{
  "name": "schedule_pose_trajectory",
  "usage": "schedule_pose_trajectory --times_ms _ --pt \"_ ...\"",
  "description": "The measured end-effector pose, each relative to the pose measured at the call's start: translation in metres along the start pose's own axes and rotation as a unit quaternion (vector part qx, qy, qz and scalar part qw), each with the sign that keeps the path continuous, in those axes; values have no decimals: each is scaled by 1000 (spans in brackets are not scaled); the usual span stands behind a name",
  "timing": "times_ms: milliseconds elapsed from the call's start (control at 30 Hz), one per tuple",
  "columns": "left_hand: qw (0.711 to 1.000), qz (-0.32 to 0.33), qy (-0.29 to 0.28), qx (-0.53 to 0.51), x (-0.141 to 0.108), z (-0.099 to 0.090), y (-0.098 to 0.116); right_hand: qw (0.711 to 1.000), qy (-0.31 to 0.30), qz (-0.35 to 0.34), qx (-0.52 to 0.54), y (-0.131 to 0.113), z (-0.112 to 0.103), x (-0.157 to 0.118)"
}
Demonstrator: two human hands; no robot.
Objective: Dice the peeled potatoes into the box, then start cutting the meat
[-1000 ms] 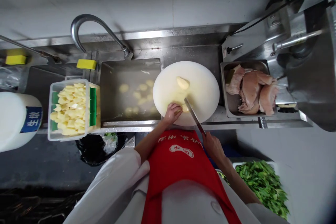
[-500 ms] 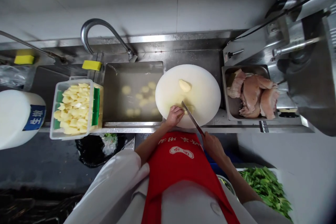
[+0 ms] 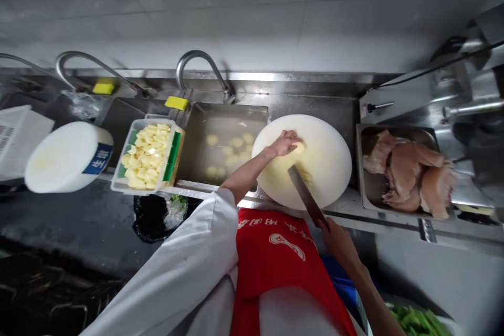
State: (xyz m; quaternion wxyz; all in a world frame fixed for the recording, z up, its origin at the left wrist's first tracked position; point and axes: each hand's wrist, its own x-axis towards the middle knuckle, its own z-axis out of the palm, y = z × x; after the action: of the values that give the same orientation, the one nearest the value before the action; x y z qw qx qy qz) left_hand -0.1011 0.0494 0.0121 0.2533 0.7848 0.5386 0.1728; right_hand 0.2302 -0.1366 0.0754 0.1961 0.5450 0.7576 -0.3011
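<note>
A round white cutting board (image 3: pixel 331 152) rests on the counter right of the sink. Toward its far side, my left hand (image 3: pixel 284 143) has its fingers closed on a peeled potato (image 3: pixel 300 147), which they partly cover. My right hand (image 3: pixel 339 241) grips the handle of a knife (image 3: pixel 306 194) at the near edge of the board. The broad blade points up and left over the board, its tip short of the potato. Pale cut potato pieces (image 3: pixel 307 175) lie beside the blade, partly hidden by it.
A sink (image 3: pixel 197 121) of water with several peeled potatoes lies left of the board. A clear tub (image 3: pixel 118 182) of cut potato stands beyond it, near a large white round container (image 3: pixel 59 160). On the right, a metal tray (image 3: pixel 364 189) holds raw meat (image 3: pixel 413 160).
My left hand has moved from the near side of the board to the potato at the far side. The knife has drawn slightly away from the cut pieces. The camera view has shifted left.
</note>
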Motion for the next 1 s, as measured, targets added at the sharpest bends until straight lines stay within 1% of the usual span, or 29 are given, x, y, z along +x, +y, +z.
schedule_pose_trajectory --times_ms 67,133,167,233,300,367,433,533,633,700,767,833,867,933,1000 --pt "1000 17 -12 2 -22 -1 -2 999 16 32 -5 7 -1 3" --pt "1000 27 2 -7 -56 5 0 998 24 50 -24 9 -5 1" --pt "999 24 23 -14 -74 10 4 998 23 51 -33 7 -9 -1" --pt "995 -5 91 -35 -105 24 12 998 20 39 -44 -1 -16 -2" --pt "983 -49 170 -47 -124 40 23 998 21 17 -52 -13 -25 2" --pt "972 -77 219 -46 -130 53 34 997 22 -14 -69 -25 -35 11" --pt "968 -80 233 -40 -126 62 42 995 16 -45 -93 -37 -47 21" --pt "969 -73 234 -39 -117 66 45 989 8 -67 -131 -56 -68 39" --pt "969 -69 234 -36 -114 66 42 986 22 -93 -138 -81 -85 62" --pt "971 -65 228 -31 -115 65 40 984 31 -120 -126 -100 -92 78" --pt "972 -67 225 -26 -117 66 40 983 33 -135 -118 -110 -93 90" --pt "971 -74 226 -22 -119 66 41 983 22 -134 -120 -104 -88 91" --pt "971 -77 224 -20 -119 67 42 984 11 -130 -123 -94 -84 85" --pt "973 -81 215 -18 -119 66 42 985 -18 -106 -132 -61 -72 61" --pt "976 -84 201 -21 -118 61 37 987 -46 -65 -139 -18 -58 29"
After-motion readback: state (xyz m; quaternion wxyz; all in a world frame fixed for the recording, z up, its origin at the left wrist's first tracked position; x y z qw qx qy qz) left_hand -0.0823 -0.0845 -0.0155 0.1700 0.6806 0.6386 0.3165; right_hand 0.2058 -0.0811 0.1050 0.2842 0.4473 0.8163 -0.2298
